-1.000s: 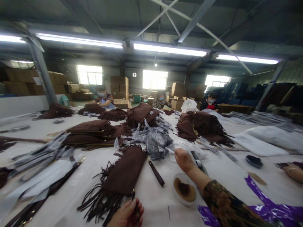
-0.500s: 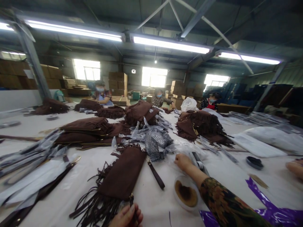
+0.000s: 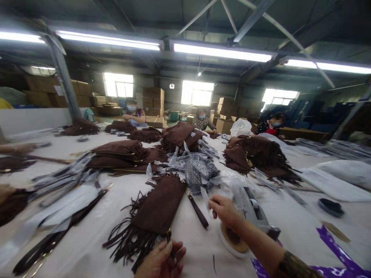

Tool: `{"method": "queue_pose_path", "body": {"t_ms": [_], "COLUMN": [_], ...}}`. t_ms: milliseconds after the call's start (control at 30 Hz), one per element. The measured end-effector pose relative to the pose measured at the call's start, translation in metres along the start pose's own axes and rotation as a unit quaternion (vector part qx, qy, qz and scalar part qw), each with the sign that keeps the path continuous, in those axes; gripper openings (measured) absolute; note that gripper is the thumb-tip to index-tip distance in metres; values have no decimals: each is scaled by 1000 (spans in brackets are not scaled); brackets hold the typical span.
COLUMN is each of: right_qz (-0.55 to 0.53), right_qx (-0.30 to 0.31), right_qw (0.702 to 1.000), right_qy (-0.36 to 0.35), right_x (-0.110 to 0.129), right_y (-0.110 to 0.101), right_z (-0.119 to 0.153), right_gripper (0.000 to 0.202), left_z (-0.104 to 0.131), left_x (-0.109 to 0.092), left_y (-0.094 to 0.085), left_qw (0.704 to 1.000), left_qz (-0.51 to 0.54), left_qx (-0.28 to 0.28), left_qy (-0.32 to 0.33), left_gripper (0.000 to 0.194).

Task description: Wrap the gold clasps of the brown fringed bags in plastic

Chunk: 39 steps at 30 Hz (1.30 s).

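Observation:
A dark brown fringed bag (image 3: 160, 202) lies flat in front of me, its wrist strap (image 3: 197, 210) stretched out on the table to the right. At the bag's near corner, my left hand (image 3: 165, 258) is closed on a dark zipper pull. My right hand (image 3: 226, 210), right of the strap, pinches a small clear plastic sleeve (image 3: 205, 197). Beneath and beside my right forearm are a roll of brown tape (image 3: 233, 241) and a grey tape dispenser (image 3: 256, 214). Just beyond the bag sits a crumpled black-and-white cloth (image 3: 199, 173).
Stacks of brown fringed bags (image 3: 116, 154) and another pile (image 3: 257, 156) lie farther back. Plastic-wrapped straps (image 3: 66, 185) spread to the left. Purple printed plastic (image 3: 339, 251) and a dark tape ring (image 3: 330, 207) lie right. Co-workers' hands reach in at the left edge.
The view has turned slightly left. My right hand has come back toward me and left, and the clear sleeve now shows in its fingers. My left hand stays at the bag's corner.

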State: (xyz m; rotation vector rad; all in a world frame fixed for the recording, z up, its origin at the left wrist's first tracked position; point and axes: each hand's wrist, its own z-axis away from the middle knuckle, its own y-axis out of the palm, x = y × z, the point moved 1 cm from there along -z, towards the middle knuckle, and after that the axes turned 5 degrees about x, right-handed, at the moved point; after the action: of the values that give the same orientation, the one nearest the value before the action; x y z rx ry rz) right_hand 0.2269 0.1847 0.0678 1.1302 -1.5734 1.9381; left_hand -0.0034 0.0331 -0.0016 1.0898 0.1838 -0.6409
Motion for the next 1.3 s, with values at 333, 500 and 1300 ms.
{"method": "queue_pose_path", "body": {"t_ms": [333,500,1300], "right_qz": [-317,-233,61], "right_qx": [182,139,74], "right_qw": [925,960,992], "right_qy": [106,63,-81], "right_x": [11,16,12], "right_y": [108,108,122], "right_z": [81,67,99], "right_gripper": [46,45,24], "left_z": [4,3,12], "left_x": [6,11,-11], "left_y": [2,2,0], "left_qw": [997,997,996], "left_qz": [-48,-58,-77], "left_qx": [55,39,35], "left_qy": [21,44,25], "left_gripper": [21,20,19]}}
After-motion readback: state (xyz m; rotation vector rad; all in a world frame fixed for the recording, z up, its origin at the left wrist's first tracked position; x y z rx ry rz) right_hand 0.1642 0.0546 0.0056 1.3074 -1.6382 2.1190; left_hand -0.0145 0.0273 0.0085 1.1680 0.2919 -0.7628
